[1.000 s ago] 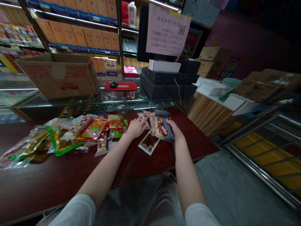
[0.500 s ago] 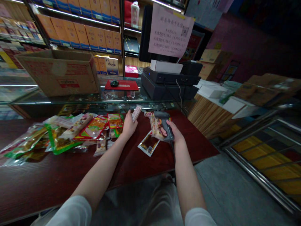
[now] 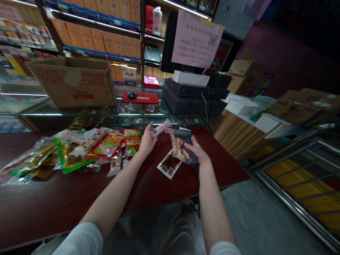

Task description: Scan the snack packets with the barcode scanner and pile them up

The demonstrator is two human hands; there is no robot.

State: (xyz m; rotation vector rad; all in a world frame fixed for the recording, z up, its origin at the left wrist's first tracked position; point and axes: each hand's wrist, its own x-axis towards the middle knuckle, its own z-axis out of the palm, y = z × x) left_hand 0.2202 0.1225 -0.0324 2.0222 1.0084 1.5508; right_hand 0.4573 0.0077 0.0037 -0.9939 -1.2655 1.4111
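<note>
The small bar in clear, pinkish wrapping (image 3: 160, 128) is held slightly above the table, at its near left end, by the left hand (image 3: 148, 141), whose thumb and fingers are closed narrowly on it. A label with dark print shows on its upper face, and its free end points toward the dark grey, pistol-shaped scanner (image 3: 182, 134). The right hand (image 3: 198, 150) is wrapped around the handle of this scanner. In my judgement, the step in hand is to present the label for reading; whether the scanner already reads it, I cannot tell. From here, a good move calls for the label and the scanner's front to face each other, with the film flat and the fingers away from the print (a wrinkle or a shine on the film could disturb the reading). Just under the scanner, close to the right fingers, are wrapped bars with red and cream pieces (image 3: 177, 147); if the fingers also touch them, it is not clear. Beside these, nearer to the person, a flat packet with silver edges and dark brown filling (image 3: 169, 164) lies on the dark red wooden table (image 3: 159, 191). Farther to the left spreads a loose pile of shiny food packets (image 3: 106, 144), and behind it a brown open cardboard box (image 3: 71, 86) stands on the glass counter (image 3: 106, 114).
</note>
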